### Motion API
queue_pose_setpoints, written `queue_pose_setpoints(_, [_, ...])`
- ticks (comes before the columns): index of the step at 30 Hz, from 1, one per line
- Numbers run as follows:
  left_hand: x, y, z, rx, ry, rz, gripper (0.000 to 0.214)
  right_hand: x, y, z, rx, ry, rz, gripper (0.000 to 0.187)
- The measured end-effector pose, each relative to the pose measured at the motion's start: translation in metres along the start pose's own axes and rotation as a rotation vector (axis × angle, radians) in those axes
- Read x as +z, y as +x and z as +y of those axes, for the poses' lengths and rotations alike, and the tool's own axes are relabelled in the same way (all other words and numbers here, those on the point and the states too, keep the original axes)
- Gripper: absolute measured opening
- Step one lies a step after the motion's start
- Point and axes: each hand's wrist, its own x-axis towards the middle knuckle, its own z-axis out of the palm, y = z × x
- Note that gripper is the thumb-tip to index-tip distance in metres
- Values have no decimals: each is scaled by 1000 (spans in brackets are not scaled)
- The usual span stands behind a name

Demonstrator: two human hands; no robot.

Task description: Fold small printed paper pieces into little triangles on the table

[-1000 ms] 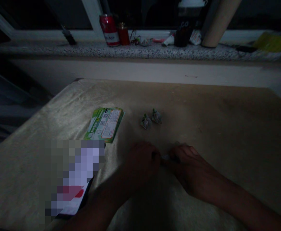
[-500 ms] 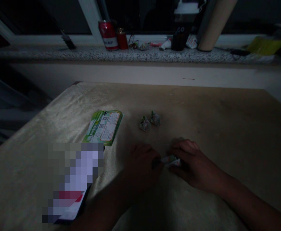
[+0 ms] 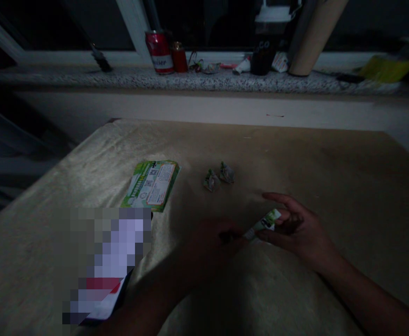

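Note:
Between my hands is a small folded strip of green and white printed paper. My left hand pinches its lower left end, with most of those fingers in shadow. My right hand holds the other end between the thumb and curled fingers, while the index finger stretches out above it. Farther back on the table lie two small folded paper pieces, a left one and a right one, close together. Left of them, a green and white printed packet lies flat.
A phone-like device, its screen blurred out, lies at the left on the cloth-covered table. On the speckled windowsill behind stand a red can, a red lighter-like item, a dark cup and a cardboard tube.
The paper strip has turned up toward the right and shows more of its green face. My right hand has opened out around it, its index finger lifting away. My left hand has shifted slightly.

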Motion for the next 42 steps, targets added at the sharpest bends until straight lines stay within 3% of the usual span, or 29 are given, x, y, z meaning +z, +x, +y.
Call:
queue_pose_setpoints(3, [3,-1,-1,-4,-115,9,20,2,1,-1,62,149,-32,74])
queue_pose_setpoints(7, [9,-2,1,-32,-214,13,17,9,0,0,81,179,-84,28])
queue_pose_setpoints(9, [10,-3,4,-39,-197,32,16,12,0,0,67,156,-85,20])
queue_pose_setpoints(13, [11,-5,6,-8,-173,76,14,13,-1,1,31,126,-70,20])
queue_pose_setpoints(17, [9,-6,5,2,-229,11,13,10,-2,0,44,110,-62,21])
queue_pose_setpoints(19, [9,-6,5,16,-194,-1,14,10,-2,-1,75,131,-104,19])
queue_pose_setpoints(25, [16,-3,6,129,-86,146,20,16,-3,-3,205,175,-286,23])
queue_pose_setpoints(30, [18,0,1,56,-263,125,16,18,-6,-3,142,162,-290,26])
queue_pose_setpoints(35, [19,-2,-3,96,-483,43,17,13,-6,-6,156,202,-426,26])
queue_pose_setpoints(42, [19,-4,-3,168,-407,73,12,10,-8,-3,110,114,-475,34])
